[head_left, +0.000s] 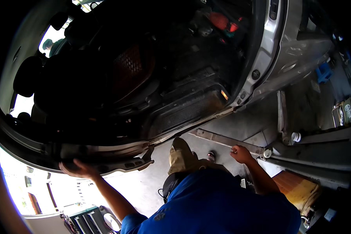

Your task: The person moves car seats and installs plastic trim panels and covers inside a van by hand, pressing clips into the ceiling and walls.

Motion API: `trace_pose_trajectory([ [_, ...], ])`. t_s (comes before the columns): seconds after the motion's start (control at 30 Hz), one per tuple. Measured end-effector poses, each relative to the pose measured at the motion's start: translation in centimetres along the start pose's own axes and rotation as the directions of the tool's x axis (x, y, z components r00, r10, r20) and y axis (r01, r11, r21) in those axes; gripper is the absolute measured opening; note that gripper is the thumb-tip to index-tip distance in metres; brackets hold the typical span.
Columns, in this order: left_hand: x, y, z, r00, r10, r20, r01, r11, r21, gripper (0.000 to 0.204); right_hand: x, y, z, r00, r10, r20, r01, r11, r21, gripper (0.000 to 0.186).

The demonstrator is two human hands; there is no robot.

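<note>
Well, from the head view I see a person in a blue shirt standing at the open side of a vehicle. The left hand is spread fairly wide, laid over the lower edge of the open door; I cannot tell how firmly it presses there. That door stretches across the left, near the doorway's ribbed step, where an orange lamp glows at the far end. The right hand is curled narrow, well apart from the door and nearest a metal lift arm with a round white pad; whether its fingers hold anything, I cannot tell. Inside, a patterned seat sits in shadow, and red mesh shows farther back. One shoe rests on the pale floor.
</note>
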State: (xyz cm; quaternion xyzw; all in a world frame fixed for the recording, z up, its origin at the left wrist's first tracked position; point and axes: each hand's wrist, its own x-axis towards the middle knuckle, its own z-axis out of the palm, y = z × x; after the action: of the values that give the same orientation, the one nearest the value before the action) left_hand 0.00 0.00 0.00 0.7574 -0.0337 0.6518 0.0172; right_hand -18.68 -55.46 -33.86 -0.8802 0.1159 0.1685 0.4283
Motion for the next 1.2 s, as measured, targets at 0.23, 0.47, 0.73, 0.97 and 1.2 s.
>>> trace_pose_trajectory([
  [0.23,-4.5,7.7,10.1,0.876,-0.07,0.477,0.217,0.941,-0.259,0.035,7.1,-2.7,-4.7,0.999,-0.033,-0.033,0.039,0.985,0.167,0.041],
  [0.47,-9.1,9.9,27.4,0.492,-0.301,0.817,0.61,0.789,-0.077,0.052,22.9,-23.2,-13.9,0.925,-0.364,-0.111,0.377,0.914,0.149,0.045],
  [0.73,-13.4,8.0,42.7,-0.035,-0.295,0.955,0.253,0.922,0.294,0.075,47.5,-45.3,-10.6,0.546,-0.838,0.014,0.795,0.512,-0.324,0.047],
  [0.97,-10.5,5.4,43.7,-0.133,-0.293,0.947,0.318,0.892,0.321,0.073,50.8,-47.2,-4.8,0.63,-0.685,0.366,0.721,0.342,-0.602,0.064],
  [1.2,-10.7,5.9,46.5,-0.176,-0.277,0.945,0.359,0.875,0.324,0.078,52.3,-47.8,-6.2,0.715,-0.534,0.451,0.671,0.343,-0.658,0.068],
])
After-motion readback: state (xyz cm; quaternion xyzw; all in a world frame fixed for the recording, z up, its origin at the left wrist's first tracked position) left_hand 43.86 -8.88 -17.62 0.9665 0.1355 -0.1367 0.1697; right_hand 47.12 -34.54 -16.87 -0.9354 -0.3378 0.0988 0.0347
